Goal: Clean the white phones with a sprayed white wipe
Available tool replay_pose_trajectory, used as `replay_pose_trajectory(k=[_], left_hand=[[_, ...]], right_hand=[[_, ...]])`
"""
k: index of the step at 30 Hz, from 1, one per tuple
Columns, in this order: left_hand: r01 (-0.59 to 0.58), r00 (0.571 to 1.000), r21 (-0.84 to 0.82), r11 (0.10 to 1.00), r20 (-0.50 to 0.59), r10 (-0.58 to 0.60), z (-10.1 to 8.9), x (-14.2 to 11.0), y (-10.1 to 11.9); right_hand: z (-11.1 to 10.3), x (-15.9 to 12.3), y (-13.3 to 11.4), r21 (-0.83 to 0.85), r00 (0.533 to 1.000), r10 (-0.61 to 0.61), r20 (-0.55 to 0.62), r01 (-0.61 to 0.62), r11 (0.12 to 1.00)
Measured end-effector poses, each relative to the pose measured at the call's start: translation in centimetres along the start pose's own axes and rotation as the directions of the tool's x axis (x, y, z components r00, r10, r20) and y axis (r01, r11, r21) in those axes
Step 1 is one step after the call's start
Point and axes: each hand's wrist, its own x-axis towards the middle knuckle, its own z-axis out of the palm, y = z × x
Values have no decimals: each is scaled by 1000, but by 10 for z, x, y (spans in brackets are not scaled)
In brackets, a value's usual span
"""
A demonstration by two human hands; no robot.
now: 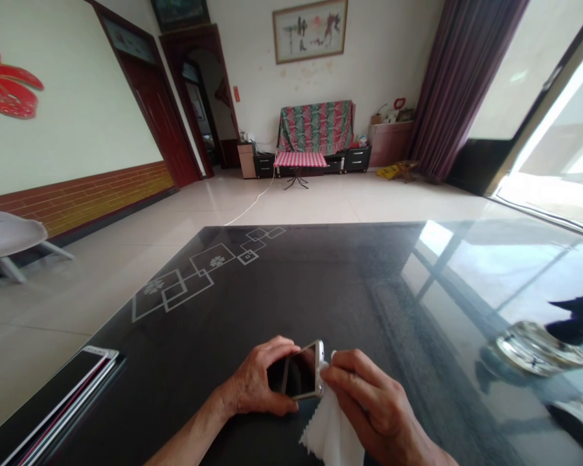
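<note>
Near the front of the dark glossy table (291, 291), my left hand (255, 382) grips a smartphone (302, 372) by its sides, thumb below and fingers above. The phone has a dark screen and a pale metal frame, and is tilted with one short end facing right. My right hand (376, 395) pinches a white cloth (333, 430) with a zigzag edge. Its fingertips press part of the cloth against the phone's right end, and the rest hangs below. The phone's left part is hidden behind my left hand.
Stacked flat tablet-like devices (63, 408) lie at the table's left edge. On the right sit a glass ashtray (539, 349) and a dark object (580, 314) I cannot make out. A white chair (12, 236) stands left, and a small checkered table (300, 160) farther back.
</note>
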Motion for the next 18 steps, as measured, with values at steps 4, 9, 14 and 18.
replay_pose_trajectory(k=[4, 9, 14, 18], left_hand=[[-11, 1000, -1, 1000, -1, 11, -2, 0, -1], [-48, 999, -8, 999, -12, 48, -2, 1, -2], [-69, 998, -11, 998, -15, 69, -2, 1, -4], [-78, 997, -17, 997, -18, 78, -3, 0, -3]], right_hand=[[-1, 3, -2, -23, 998, -51, 27, 51, 998], [-4, 18, 9, -54, 998, -58, -9, 58, 997], [-1, 26, 19, -66, 999, -36, -30, 34, 997], [2, 25, 17, -56, 998, -43, -41, 41, 998]])
